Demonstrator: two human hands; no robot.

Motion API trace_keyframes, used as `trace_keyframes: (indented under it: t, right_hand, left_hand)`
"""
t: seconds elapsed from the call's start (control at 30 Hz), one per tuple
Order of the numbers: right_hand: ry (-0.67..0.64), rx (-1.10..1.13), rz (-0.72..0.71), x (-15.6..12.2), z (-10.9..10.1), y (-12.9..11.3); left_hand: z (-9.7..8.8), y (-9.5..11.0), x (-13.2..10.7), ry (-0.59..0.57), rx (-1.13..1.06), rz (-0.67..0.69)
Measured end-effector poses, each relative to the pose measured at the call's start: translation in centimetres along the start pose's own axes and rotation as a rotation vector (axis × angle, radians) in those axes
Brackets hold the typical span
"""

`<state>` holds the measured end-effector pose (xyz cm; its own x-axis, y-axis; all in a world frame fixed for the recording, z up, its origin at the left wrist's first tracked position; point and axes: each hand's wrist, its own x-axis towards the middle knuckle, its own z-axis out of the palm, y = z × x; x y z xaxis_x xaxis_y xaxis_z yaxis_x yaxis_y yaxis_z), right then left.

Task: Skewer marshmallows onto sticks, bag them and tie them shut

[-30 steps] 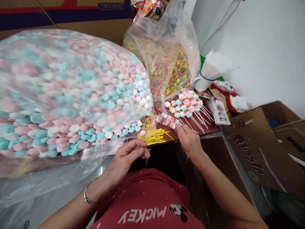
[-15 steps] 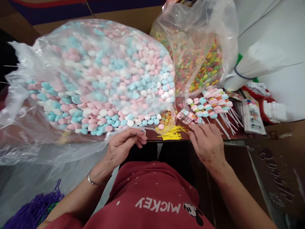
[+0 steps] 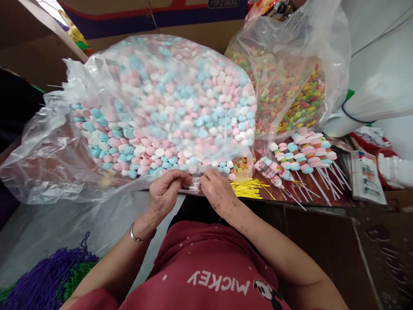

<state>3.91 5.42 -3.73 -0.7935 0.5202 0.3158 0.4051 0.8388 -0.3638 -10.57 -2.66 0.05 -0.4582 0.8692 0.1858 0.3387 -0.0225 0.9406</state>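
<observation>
Both hands meet at the table's front edge, fingertips close together. A small clear plastic bag (image 3: 194, 184) with some print shows between them. My left hand (image 3: 166, 191) is closed, thumb and fingers pinched at the bag's left side. From the right, my right hand (image 3: 219, 191) has its fingers bent down onto the bag, and the fingertips are partly hidden. Yellow twist ties (image 3: 248, 188) lie just right of my right hand. Beyond them rests a wrapped marshmallow skewer (image 3: 273, 171), its white stick pointing toward me.
A big clear bag of pink, white and blue marshmallows (image 3: 167, 125) fills the table's left and middle. Behind right stands a bag of colourful ring candies (image 3: 300, 112). Unwrapped marshmallow skewers (image 3: 311, 150), a stack of printed bags (image 3: 368, 176) and a bundle of white sticks (image 3: 364, 107) sit rightward.
My right hand has left the wrapped skewer, which now lies on the table, and moved left to meet my left hand. The whole view has shifted, so the table things appear further right.
</observation>
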Motion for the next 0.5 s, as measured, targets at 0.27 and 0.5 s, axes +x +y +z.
trace_keyframes:
  t: [0.27, 0.5]
  right_hand:
    - [0.038, -0.045, -0.082, 0.1, -0.1, 0.8]
    - [0.138, -0.065, -0.04, -1.0, -2.7, 1.9]
  left_hand:
    - [-0.2, -0.3, -0.1, 0.001, -0.049, -0.042]
    - [-0.3, 0.8, 1.4, -0.371, 0.228, 0.239]
